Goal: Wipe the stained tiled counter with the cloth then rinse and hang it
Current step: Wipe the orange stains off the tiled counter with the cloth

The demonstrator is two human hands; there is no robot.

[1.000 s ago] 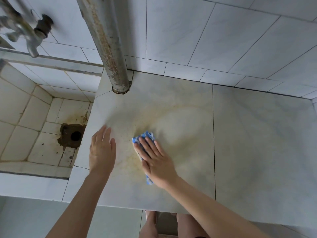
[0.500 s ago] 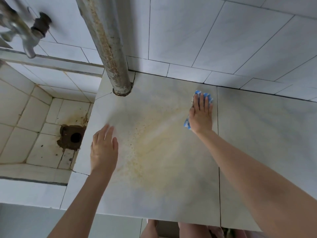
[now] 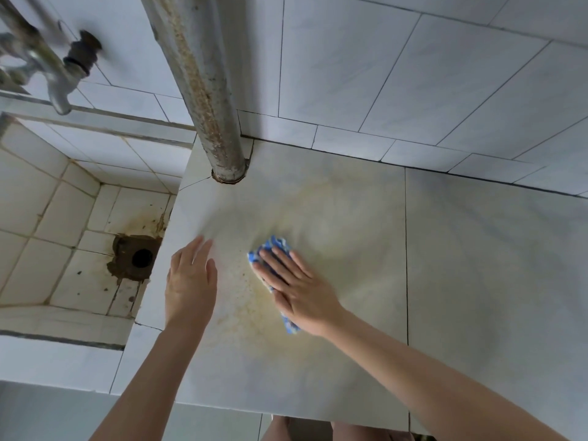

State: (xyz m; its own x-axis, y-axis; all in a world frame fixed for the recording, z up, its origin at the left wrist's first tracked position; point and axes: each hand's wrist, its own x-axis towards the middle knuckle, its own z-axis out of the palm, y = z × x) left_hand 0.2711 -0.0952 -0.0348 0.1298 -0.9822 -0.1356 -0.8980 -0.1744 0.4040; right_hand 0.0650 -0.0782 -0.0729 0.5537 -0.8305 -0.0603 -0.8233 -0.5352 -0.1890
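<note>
The pale tiled counter carries a yellow-brown stain with dark specks across its left tile. A blue and white cloth lies flat on the stain, mostly hidden under my right hand, which presses on it with fingers spread. Only the cloth's far edge and a near corner show. My left hand rests flat and empty on the counter by its left edge, a short gap left of the cloth.
A rusty vertical pipe meets the counter at its back left corner. Left of the counter sits a sunken tiled basin with a dirty drain hole. A metal tap juts out above it. Tiled wall behind.
My right hand has swept the cloth from the back right of the stained tile to the near left, beside my left hand. The left hand has stayed put.
</note>
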